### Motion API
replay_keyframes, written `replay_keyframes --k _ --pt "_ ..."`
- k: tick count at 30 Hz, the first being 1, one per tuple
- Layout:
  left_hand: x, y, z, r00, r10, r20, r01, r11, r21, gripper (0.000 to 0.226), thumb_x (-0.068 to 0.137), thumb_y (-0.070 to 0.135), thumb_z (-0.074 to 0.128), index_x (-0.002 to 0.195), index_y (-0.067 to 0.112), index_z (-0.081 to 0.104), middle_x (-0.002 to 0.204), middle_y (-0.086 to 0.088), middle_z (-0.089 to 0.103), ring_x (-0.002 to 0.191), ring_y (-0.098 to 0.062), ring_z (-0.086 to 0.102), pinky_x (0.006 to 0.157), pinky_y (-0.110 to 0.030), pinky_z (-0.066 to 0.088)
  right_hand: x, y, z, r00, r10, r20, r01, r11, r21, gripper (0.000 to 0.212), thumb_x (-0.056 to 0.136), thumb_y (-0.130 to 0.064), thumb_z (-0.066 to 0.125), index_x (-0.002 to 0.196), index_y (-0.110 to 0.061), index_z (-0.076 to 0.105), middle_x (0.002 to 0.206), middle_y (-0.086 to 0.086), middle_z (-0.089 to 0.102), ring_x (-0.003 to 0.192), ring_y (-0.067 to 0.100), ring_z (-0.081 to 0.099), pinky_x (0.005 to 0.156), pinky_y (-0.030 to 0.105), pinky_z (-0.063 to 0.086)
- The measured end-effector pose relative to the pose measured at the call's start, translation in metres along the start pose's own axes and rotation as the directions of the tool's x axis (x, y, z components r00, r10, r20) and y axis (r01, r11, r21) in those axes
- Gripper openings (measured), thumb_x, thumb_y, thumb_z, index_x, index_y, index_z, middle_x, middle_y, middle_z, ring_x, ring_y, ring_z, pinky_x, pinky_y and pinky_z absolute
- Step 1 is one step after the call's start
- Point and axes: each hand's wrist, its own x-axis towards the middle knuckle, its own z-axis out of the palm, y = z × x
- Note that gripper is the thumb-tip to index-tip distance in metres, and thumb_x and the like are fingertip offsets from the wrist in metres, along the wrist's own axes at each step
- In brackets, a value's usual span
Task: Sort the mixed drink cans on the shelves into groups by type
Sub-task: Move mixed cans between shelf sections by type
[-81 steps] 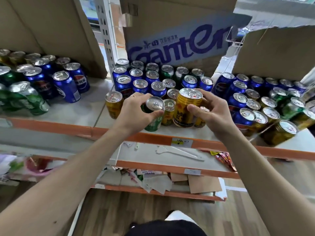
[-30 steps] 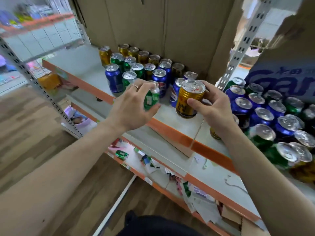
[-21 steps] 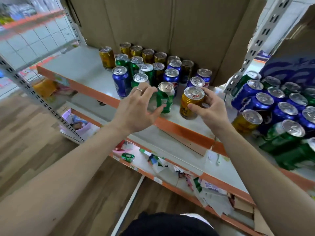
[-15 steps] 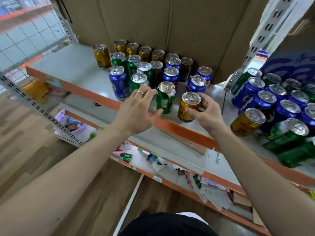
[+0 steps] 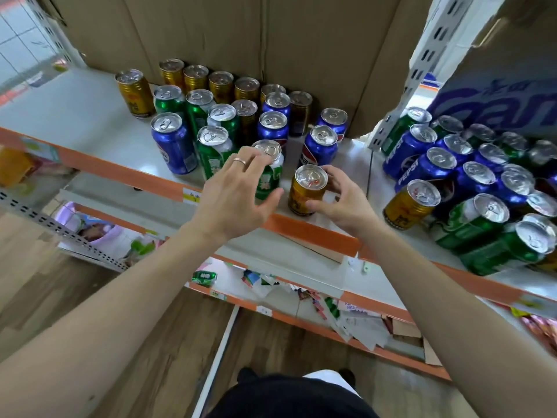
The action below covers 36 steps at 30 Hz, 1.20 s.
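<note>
**Two cans come down onto the left shelf**

Nearest to the camera, both forearms reach forward over the orange front edge (image 5: 313,233) of the shelf. A moment ago each hand carried a can in the air; now both cans stand upright on the shelf board, close to its front edge. The left hand (image 5: 238,191) is loosening: its fingers are spread apart and only lightly bent around the green can (image 5: 269,176), and I cannot tell if they touch it or are just beside it. The right hand (image 5: 340,200) holds the gold can (image 5: 307,191), with the thumb low on the near side and the fingers curled round the far side.

This means, in my judgement, that the carrying step is finished and the placing is nearly done. The green can stands just beside another green can (image 5: 214,149), so it joins its type. The gold can is less well placed: it stands next to a blue can (image 5: 319,144), while the row of gold cans (image 5: 211,82) is far back against the cardboard wall (image 5: 301,40).

Farther right, past the shelf post (image 5: 428,52), the next shelf holds a mixed crowd of cans (image 5: 470,176), so much sorting remains.
</note>
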Motion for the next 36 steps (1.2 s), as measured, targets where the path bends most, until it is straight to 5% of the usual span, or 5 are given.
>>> replay_keyframes --k 9,14,17,20,36 --pt "0.027 0.061 0.019 0.993 0.120 -0.003 -0.120 0.990 -0.081 0.048 0.088 0.043 0.063 0.126 0.014 0.055 0.127 -0.003 0.051 0.111 -0.023 0.054 0.073 -0.031 0.046 -0.049 -0.017 -0.069 0.995 -0.083 -0.046 0.070 0.968 -0.241 0.078 0.086 -0.031 0.075 0.152 -0.030 0.034 0.154 -0.006 0.041 0.141 0.012 0.037 0.115 0.033 0.030" --pt "0.046 0.117 0.040 0.978 0.209 0.026 -0.204 0.971 -0.128 0.053 0.087 0.044 0.063 0.128 0.013 0.054 0.131 -0.006 0.051 0.117 -0.026 0.053 0.078 -0.042 0.056 -0.085 0.000 -0.130 0.972 -0.171 -0.164 0.130 0.964 -0.232 0.070 0.084 -0.024 0.077 0.147 -0.022 0.045 0.146 -0.008 0.050 0.127 -0.010 0.039 0.110 0.015 0.031" --pt "0.057 0.155 0.053 0.972 0.234 0.030 -0.227 0.962 -0.150 0.053 0.088 0.043 0.062 0.129 0.011 0.054 0.132 -0.007 0.050 0.115 -0.026 0.053 0.079 -0.042 0.054 -0.100 0.017 -0.168 0.960 -0.198 -0.198 0.138 0.950 -0.282 0.066 0.086 -0.024 0.076 0.146 -0.021 0.048 0.139 0.000 0.059 0.110 -0.014 0.053 0.100 0.019 0.045" --pt "0.069 0.193 0.067 0.966 0.255 0.041 -0.247 0.958 -0.149 0.050 0.090 0.043 0.062 0.130 0.014 0.054 0.133 -0.005 0.049 0.118 -0.025 0.051 0.080 -0.041 0.052 -0.114 0.039 -0.209 0.956 -0.164 -0.243 0.096 0.958 -0.269 0.062 0.087 -0.024 0.075 0.144 -0.025 0.050 0.136 0.004 0.062 0.119 0.007 0.059 0.104 0.035 0.047" --pt "0.137 0.325 0.148 0.955 0.194 0.224 -0.188 0.981 -0.049 0.062 0.090 0.054 0.056 0.142 0.023 0.044 0.143 -0.001 0.045 0.135 -0.024 0.037 0.102 -0.047 0.039 -0.114 0.147 -0.345 0.944 0.094 -0.316 -0.211 0.908 -0.362 0.054 0.089 -0.037 0.071 0.138 -0.025 0.055 0.136 -0.001 0.061 0.124 0.019 0.055 0.096 0.027 0.041"
